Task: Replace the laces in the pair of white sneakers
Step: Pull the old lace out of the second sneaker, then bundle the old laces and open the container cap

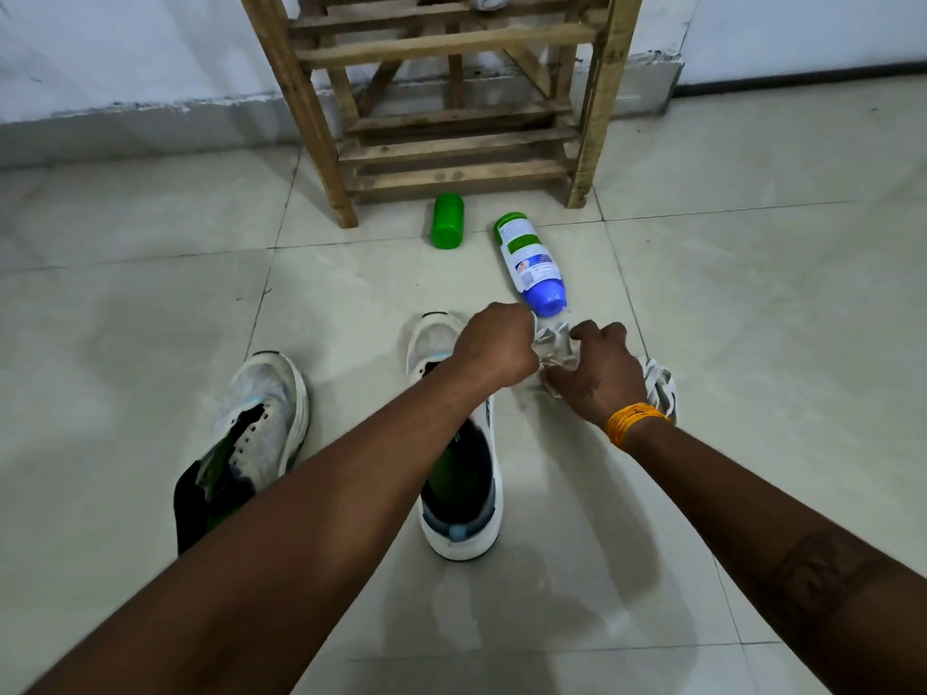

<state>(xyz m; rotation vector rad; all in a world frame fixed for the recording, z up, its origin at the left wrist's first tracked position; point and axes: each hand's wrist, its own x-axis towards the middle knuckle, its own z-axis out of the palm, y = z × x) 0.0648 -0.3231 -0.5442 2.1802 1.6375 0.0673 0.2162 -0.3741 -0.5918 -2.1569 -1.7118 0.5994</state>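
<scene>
Head view: left hand (pixel 494 346) and right hand (pixel 599 376) both gripped a crumpled white lace bundle (pixel 554 346) above the floor (pixel 752 303), beside two unlaced sneakers (pixel 459 443).

The left forearm (pixel 311 494) covers the middle of the near sneaker (pixel 459 504) and the heel side of the left sneaker (pixel 261 423). Both fists hide most of the crumpled white bundle (pixel 554 348) between them. The right hand (pixel 602 378) hides part of the white laces (pixel 662 388). The wooden rack (pixel 451 107) is cut off at the top edge. The bottle (pixel 531 263) label print is too small to read.
</scene>
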